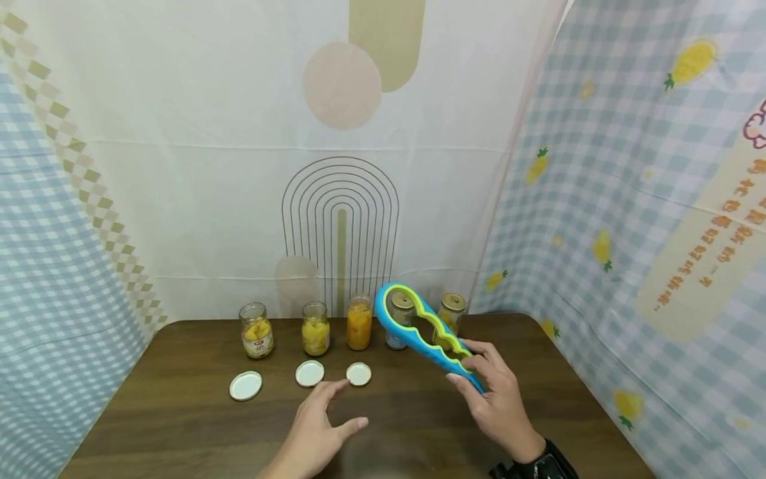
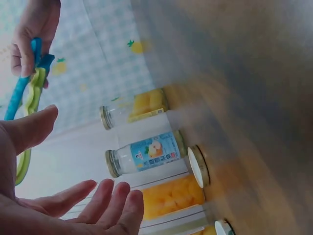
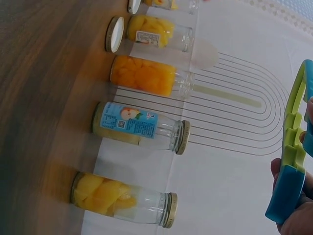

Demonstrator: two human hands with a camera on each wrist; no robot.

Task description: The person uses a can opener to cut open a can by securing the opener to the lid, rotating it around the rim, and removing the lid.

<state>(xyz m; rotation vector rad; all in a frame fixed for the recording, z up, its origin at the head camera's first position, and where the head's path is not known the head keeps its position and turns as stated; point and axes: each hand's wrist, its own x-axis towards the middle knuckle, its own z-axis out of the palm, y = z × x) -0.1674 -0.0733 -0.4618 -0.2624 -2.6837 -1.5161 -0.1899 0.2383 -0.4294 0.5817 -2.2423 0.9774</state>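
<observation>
My right hand grips the handle end of a blue and green jar opener, raised above the table with its rounded loop pointing left. Through and behind it in the head view stand two jars with gold lids on: a blue-labelled jar and a jar of yellow fruit. My left hand hovers over the table's front part, thumb and fingers spread, holding nothing. Closest to its fingertips in the head view lies a loose lid, white side up, in front of an uncapped jar of orange fruit.
Two more uncapped jars of yellow fruit stand to the left, a middle jar and a far-left jar. Before them lie a lid and another lid. Behind the brown table hangs a pale cloth; checked cloths flank both sides.
</observation>
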